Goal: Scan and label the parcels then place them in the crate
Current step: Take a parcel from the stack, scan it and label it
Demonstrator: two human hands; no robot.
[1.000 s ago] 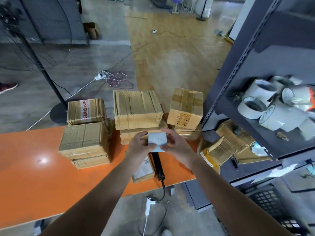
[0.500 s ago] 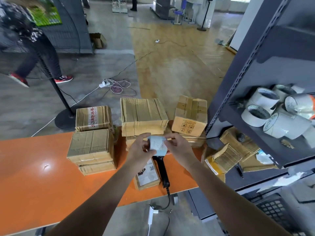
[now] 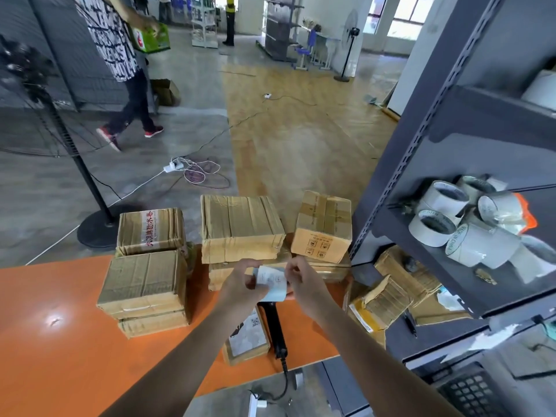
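**Parcels (image 3: pixel 240 227) on bench (image 3: pixel 60 356), label (image 3: pixel 272 282) pinched in both hands**

Parcels: brown cardboard, taped, grouped along the far edge of the orange bench. The left stack (image 3: pixel 144 284) is at least two high. Directly behind it, at the far edge, sits a lettered parcel (image 3: pixel 150 233) with red characters on top. The middle stack is the widest. At the far right corner a smaller box (image 3: pixel 323 227) tops a low pile, just beside the grey shelf unit (image 3: pixel 421 115).

A flat parcel (image 3: pixel 248 338) with a white printed sticker lies near the near edge, partly hidden by the left forearm. The black scanner (image 3: pixel 275 323) lies just to its right, with its cord running off the near edge.

The label is a small white slip, held in the air above the scanner and in front of the middle stack. The left hand (image 3: pixel 240 284) pinches its left side between thumb and fingers. The right hand (image 3: pixel 304 285) pinches its upper right edge. The print is too small to read.

On the shelf unit, tape rolls (image 3: pixel 445 218) fill one shelf and the shelf below holds loose cartons (image 3: pixel 391 296). A dark gridded crate (image 3: pixel 472 389) sits low at the right, only partly in view.

Beyond the bench, another person (image 3: pixel 120 55) carries a green box (image 3: pixel 150 37) past a fan stand (image 3: pixel 90 191).
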